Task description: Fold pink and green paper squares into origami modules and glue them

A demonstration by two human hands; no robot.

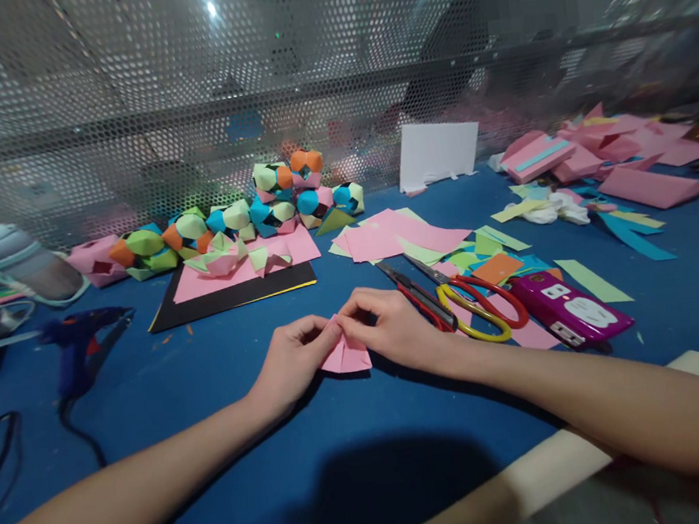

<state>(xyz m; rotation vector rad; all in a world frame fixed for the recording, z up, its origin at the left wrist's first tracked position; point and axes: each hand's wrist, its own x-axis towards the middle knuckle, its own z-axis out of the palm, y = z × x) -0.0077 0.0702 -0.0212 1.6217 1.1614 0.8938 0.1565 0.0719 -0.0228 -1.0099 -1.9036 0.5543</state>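
Observation:
A small folded piece of pink paper (349, 358) is held just above the blue table, near the middle of the view. My left hand (294, 359) pinches its left side, thumb on top. From the right, my right hand (388, 325) grips the paper's upper part between thumb and fingers. Both thumbs almost meet at the top fold, and the fingers hide part of the paper. Close to my right hand lie a box cutter (415, 295) and scissors (471, 303) with red and yellow handles.
Folded paper balls (274, 214) stand in a row at the back. Pink sheets (409, 232) and paper scraps lie right of centre, beside a purple case (573, 308). A glue gun (81, 347) with its cord is at left. A perforated metal panel (175, 63) closes off the rear.

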